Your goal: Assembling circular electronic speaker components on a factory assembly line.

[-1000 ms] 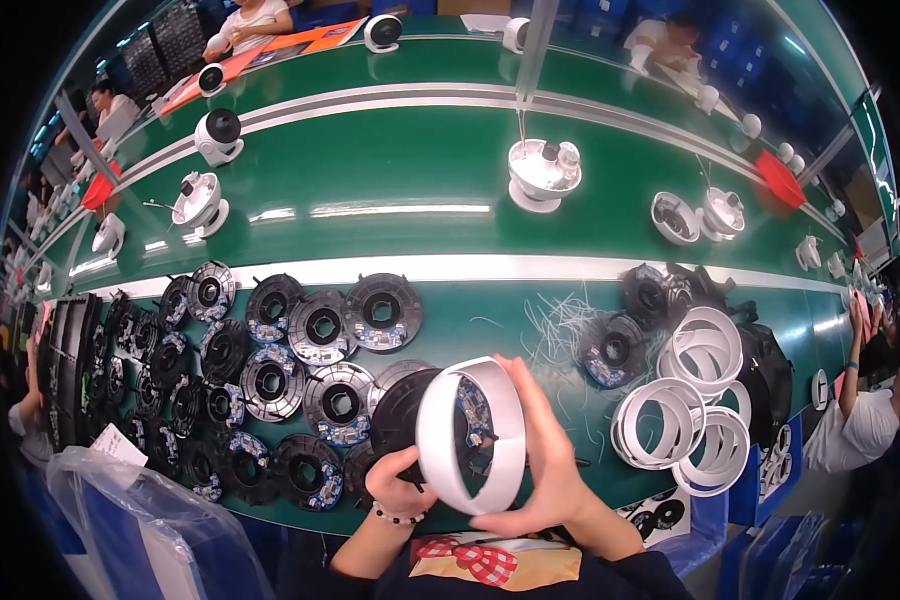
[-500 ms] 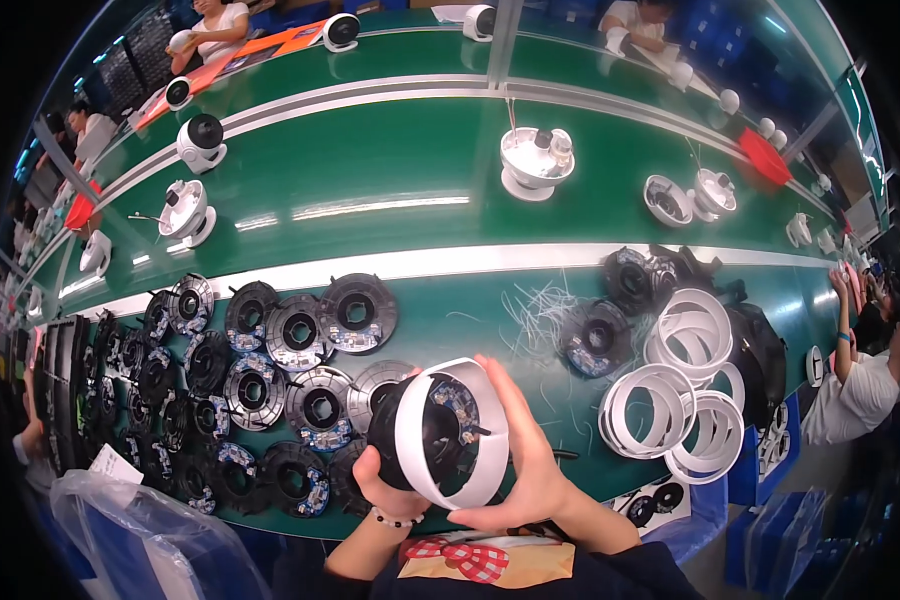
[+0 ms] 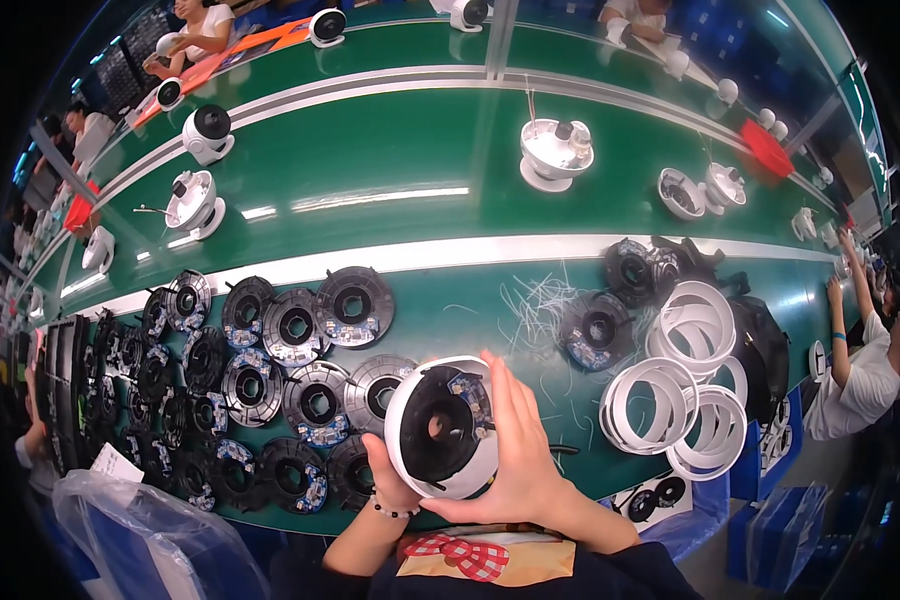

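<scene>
Close in front of me, a white plastic ring (image 3: 397, 432) is held between both hands, tilted toward me. Inside it sits a black round plate (image 3: 426, 448) with a hole at its middle and a blue circuit board (image 3: 467, 392) along its upper right. My left hand (image 3: 391, 486), wearing a beaded bracelet, grips the left lower side, thumb up along the rim; most of its fingers are hidden behind. My right hand (image 3: 522, 465) clasps the right side, fingers stretched along the ring and thumb under its lower edge. Whether the plate is fully seated cannot be seen.
Many similar black plates (image 3: 322, 402) lie on the green table to the left. Stacked white rings (image 3: 650, 405), more black plates (image 3: 597, 330) and loose clear strips (image 3: 545, 305) lie right. Beyond a white rail, a green conveyor (image 3: 370, 160) carries white camera bodies (image 3: 556, 155). Co-workers sit around.
The black plate has gone from partly behind the ring to lying inside it. The ring has turned to face me more, and my hands have shifted slightly with it. Bodies on the conveyor moved right.
</scene>
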Demonstrator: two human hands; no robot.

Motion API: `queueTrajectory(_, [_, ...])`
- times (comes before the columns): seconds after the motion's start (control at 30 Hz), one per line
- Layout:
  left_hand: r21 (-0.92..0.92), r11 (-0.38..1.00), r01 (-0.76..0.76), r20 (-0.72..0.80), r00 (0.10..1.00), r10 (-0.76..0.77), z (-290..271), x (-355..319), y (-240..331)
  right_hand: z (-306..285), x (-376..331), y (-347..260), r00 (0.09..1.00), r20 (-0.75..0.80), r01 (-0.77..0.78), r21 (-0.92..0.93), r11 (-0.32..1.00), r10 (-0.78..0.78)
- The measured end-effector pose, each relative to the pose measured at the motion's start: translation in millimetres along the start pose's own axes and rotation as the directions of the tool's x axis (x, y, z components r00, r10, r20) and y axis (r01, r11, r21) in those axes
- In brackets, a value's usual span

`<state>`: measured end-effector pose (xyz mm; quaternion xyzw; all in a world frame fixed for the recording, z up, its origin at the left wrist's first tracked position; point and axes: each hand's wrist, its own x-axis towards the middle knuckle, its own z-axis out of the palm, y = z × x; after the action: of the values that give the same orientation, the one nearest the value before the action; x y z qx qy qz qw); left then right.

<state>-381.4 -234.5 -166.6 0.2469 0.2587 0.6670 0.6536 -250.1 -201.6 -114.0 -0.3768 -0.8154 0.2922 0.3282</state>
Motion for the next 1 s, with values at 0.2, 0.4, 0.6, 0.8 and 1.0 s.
queueTrajectory(0.2, [-0.031,0.994,0.103,0.042,0.994,-0.102,-13.7,-6.1,1.0,-16.3,11.7,2.1,0.988,0.132,0.088,-0.044,0.995,-0.082])
queueTrajectory(0.4, [-0.110,0.983,0.149,0.070,0.987,-0.142,-8.0,-5.3,1.4,-15.8,11.9,7.6,0.992,0.108,0.073,-0.030,0.997,-0.069])
queueTrajectory(0.6, [-0.224,0.970,0.096,0.059,0.995,-0.085,12.7,3.8,8.6,-6.6,9.6,3.1,0.998,0.059,0.013,-0.029,1.000,-0.011])
queueTrajectory(0.8, [-0.139,0.990,0.034,0.097,0.995,-0.020,9.8,5.5,1.9,0.4,-0.5,5.6,1.000,0.006,-0.018,-0.018,1.000,0.018])
queueTrajectory(1.0, [-0.054,0.998,0.029,0.140,0.990,-0.022,3.3,-0.4,-3.2,13.5,-11.6,10.8,0.996,-0.078,-0.028,0.063,0.998,0.033])
